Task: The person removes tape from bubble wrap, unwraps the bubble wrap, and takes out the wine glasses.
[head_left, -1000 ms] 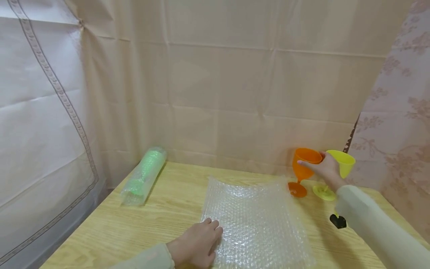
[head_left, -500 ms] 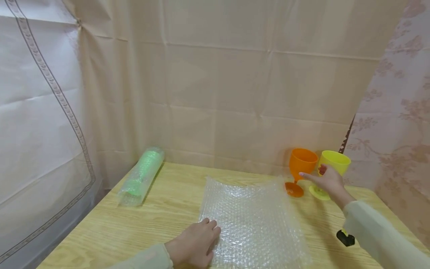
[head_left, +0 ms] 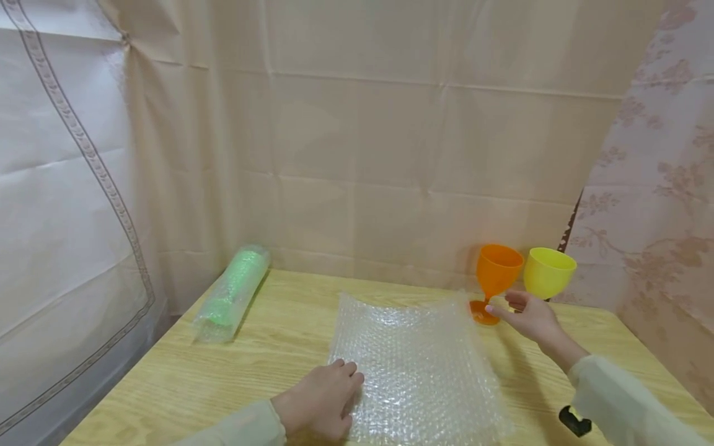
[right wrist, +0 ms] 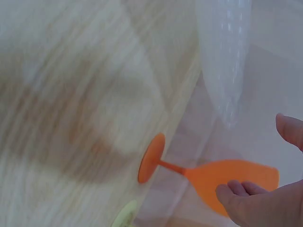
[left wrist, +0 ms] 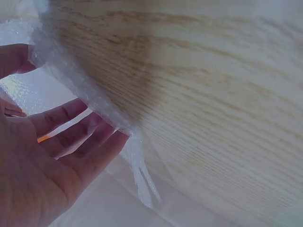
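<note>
A sheet of clear bubble wrap (head_left: 424,378) lies spread on the wooden table. Its left edge is under my left hand (head_left: 326,396); in the left wrist view, the fingers (left wrist: 75,137) extend against that edge of the wrap. Beyond the sheet's right side stands an orange goblet (head_left: 498,269), upright on its round foot. My right hand (head_left: 530,319) hovers in front of it, fingers loosely bent and holding nothing, thumb near the stem in the head view. Right of the orange one is a yellow goblet (head_left: 549,275), its lower part hidden behind the hand.
At the table's back left lies a green item rolled in bubble wrap (head_left: 234,294). A beige cloth (head_left: 357,155) hangs behind the table, with a floral cloth (head_left: 669,217) on the right. A small black object (head_left: 574,422) shows beneath the right sleeve.
My right hand has come away from the orange goblet's bowl, moving down and toward me, fingers loosened. Both goblets still stand upright. My left hand stays at the wrap's edge.
</note>
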Motion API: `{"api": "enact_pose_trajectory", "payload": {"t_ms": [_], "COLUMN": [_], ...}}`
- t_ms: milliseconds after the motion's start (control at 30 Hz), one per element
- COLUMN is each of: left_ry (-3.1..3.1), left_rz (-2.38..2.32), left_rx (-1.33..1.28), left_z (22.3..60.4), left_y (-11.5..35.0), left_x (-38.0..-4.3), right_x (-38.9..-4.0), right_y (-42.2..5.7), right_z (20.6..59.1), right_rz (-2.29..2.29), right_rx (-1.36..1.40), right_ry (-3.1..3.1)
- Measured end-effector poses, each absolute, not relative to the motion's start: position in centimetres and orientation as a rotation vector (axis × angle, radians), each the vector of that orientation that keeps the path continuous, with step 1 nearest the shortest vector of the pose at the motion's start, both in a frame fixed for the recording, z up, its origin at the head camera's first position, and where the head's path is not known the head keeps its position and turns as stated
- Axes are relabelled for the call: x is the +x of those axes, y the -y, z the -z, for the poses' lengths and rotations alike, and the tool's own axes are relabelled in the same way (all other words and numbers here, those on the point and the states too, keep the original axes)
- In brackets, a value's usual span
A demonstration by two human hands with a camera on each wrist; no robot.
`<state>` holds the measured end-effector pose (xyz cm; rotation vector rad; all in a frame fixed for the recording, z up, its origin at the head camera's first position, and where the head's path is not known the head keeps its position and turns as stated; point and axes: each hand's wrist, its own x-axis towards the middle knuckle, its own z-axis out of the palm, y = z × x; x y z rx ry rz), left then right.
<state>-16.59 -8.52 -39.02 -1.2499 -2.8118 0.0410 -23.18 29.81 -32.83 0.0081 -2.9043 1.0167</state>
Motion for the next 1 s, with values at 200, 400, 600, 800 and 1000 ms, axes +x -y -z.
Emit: {"api": "enact_pose_trajectory", "payload": {"t_ms": [200, 400, 600, 800, 1000], "left_ry": [2.763, 2.703, 2.611, 2.548, 2.631], "left_rz": [-0.133, -0.23, -0.271, -0.219, 0.129], "left_rx": [-1.202, -1.186, -1.207, -1.254, -1.236], "left_z": [39.0, 38.8, 38.6, 37.9, 36.4], "left_y": [8.4, 8.4, 8.3, 8.3, 9.2], "left_x": [-16.5, -16.6, -16.8, -17.1, -17.2], "right_x": [-21.9, -20.3, -18.8, -17.4, -16.5], "right_y": [-28.1, -26.5, -25.3, -24.9, -24.5], "right_z": [33.5, 33.6, 34.4, 35.7, 37.1], "right_rz": [-1.068, -1.136, -1.228, -1.17, -1.095], "right_rx": [0.147, 0.317, 0.619, 0.805, 0.978], "right_ry": [2.799, 2.81, 2.776, 2.82, 2.78]}}
